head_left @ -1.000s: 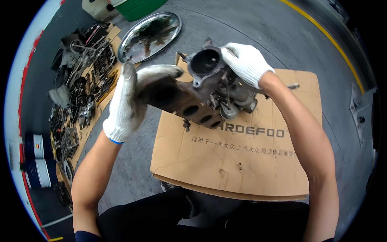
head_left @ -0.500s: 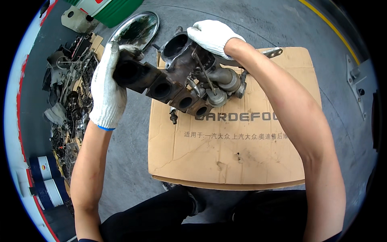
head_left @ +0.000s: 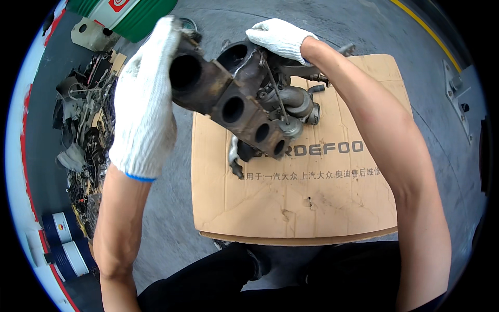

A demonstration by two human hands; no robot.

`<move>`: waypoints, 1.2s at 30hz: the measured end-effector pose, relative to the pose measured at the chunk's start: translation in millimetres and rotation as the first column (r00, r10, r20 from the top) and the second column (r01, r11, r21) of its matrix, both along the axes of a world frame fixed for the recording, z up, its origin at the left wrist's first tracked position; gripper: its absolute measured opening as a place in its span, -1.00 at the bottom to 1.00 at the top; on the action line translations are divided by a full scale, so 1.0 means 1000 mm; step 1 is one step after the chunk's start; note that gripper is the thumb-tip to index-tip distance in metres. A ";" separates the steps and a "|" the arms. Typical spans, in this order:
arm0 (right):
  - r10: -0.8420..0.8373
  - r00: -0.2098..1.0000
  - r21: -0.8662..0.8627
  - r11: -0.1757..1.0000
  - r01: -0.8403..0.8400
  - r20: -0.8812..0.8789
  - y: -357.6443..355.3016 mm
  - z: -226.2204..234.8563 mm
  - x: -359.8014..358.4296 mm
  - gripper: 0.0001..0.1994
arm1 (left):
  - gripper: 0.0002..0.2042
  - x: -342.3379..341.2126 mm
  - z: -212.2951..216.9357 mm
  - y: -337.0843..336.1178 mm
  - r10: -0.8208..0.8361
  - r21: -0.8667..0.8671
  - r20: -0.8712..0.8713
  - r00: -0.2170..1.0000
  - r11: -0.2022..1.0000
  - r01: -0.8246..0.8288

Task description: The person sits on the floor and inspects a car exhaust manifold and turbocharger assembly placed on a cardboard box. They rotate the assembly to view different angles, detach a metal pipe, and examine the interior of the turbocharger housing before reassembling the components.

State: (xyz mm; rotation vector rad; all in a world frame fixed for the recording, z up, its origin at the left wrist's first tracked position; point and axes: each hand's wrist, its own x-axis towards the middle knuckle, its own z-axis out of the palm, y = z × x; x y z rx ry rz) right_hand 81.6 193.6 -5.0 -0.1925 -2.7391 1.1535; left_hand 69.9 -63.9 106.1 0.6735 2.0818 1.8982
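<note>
A turbocharger with its exhaust manifold (head_left: 222,93), dark and rust-stained, is held tilted above a cardboard box. Its flange with several round ports faces me, the biggest port looming at the left end. My left hand (head_left: 146,99), in a white knitted glove with a blue cuff edge, grips that left end; some of its fingers are hidden behind the metal. At the far side, my right hand (head_left: 280,39), also white-gloved, is closed on the top of the housing beside the wide round opening. A silvery actuator canister with a thin rod (head_left: 291,128) sits on the right of the assembly.
Under the part lies the flat brown cardboard box (head_left: 291,208), printed and slightly torn. A green drum (head_left: 132,21) stands far left, near a round metal pan (head_left: 188,24) mostly hidden. Scrap parts (head_left: 91,130) line the left wall, with blue-and-white drums (head_left: 73,257) nearer me.
The turbocharger's left end has risen closer to me and turned, so the port flange shows more squarely. My left hand went up with it; my right hand shifted slightly.
</note>
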 end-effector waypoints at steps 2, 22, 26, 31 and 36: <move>-0.029 1.000 -0.073 0.997 0.029 0.004 0.006 -0.006 0.005 -0.40 | -0.61 0.005 -0.004 -0.004 -0.259 -0.287 -0.421 0.869 0.947 0.143; -0.404 0.887 -0.216 0.867 0.449 0.223 0.047 -0.066 0.151 -0.49 | -0.54 0.056 -0.037 -0.110 0.140 0.139 0.463 0.875 0.964 -0.228; -0.275 0.771 -0.198 0.867 0.457 0.575 0.053 -0.110 0.188 -0.48 | -0.56 0.041 -0.045 -0.098 0.215 0.109 0.473 0.855 0.948 -0.299; -0.026 0.690 -0.161 0.966 0.205 0.723 0.012 -0.103 0.194 -0.54 | -0.70 0.017 -0.061 -0.135 0.230 0.142 0.573 0.787 0.918 -0.371; -0.039 0.680 -0.050 0.993 0.111 0.732 0.018 -0.133 0.207 -0.56 | -0.70 0.002 -0.083 -0.149 0.280 0.159 0.625 0.728 0.868 -0.470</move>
